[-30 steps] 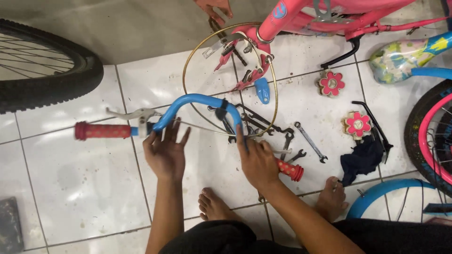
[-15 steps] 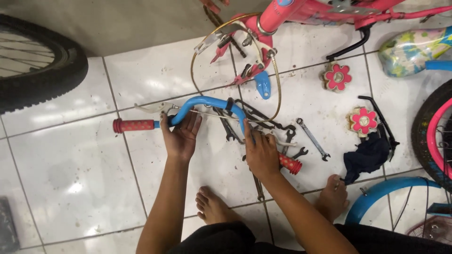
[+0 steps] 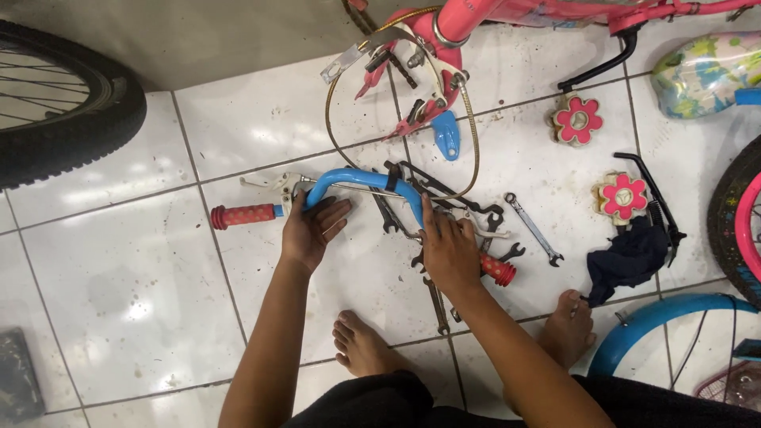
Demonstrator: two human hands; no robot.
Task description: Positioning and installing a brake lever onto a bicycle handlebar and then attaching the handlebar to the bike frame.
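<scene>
Lying on the white tiled floor (image 3: 119, 317): one blue bicycle handlebar (image 3: 361, 181), curved, with red ribbed grips; left grip (image 3: 242, 215) clear of the hands, right grip (image 3: 499, 270) showing just beyond the right hand.

Left hand (image 3: 311, 231): fingers curled around the blue bar beside the silver brake lever (image 3: 273, 182), holding it.

Right hand (image 3: 449, 247): pressed flat, fingers spread, over the bar's right end and the heap of tools; whether it grips anything cannot be told.

Tools: dark spanners (image 3: 436, 301) piled under and around the right hand; one silver combination wrench (image 3: 533, 228) lying apart to the right.

Nearby: pink bicycle frame (image 3: 507, 12) at top, with a brake cable (image 3: 329, 119) looping down toward the handlebar; two pink flower-shaped pedals (image 3: 577, 120), one above the other; dark cloth (image 3: 630, 257) just beside the lower pedal; black tyre (image 3: 71, 127) at upper left; blue wheel guard (image 3: 658, 321) at lower right.

Bare feet (image 3: 361, 345) rest on the tiles below the hands.
</scene>
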